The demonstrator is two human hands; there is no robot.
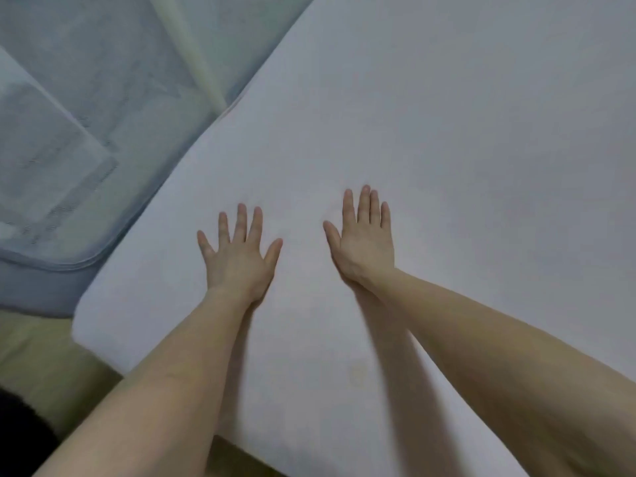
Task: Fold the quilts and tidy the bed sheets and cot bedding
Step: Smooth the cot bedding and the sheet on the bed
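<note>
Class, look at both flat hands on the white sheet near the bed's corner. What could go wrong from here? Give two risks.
1. The left hand and right hand lie flat with fingers spread on the white sheet; a hard forward push may bunch it into wrinkles rather than smooth it.
2. Both hands work near the sheet's corner, so a sideways pull could drag it off that corner, toward the blue quilt beside it.
</note>
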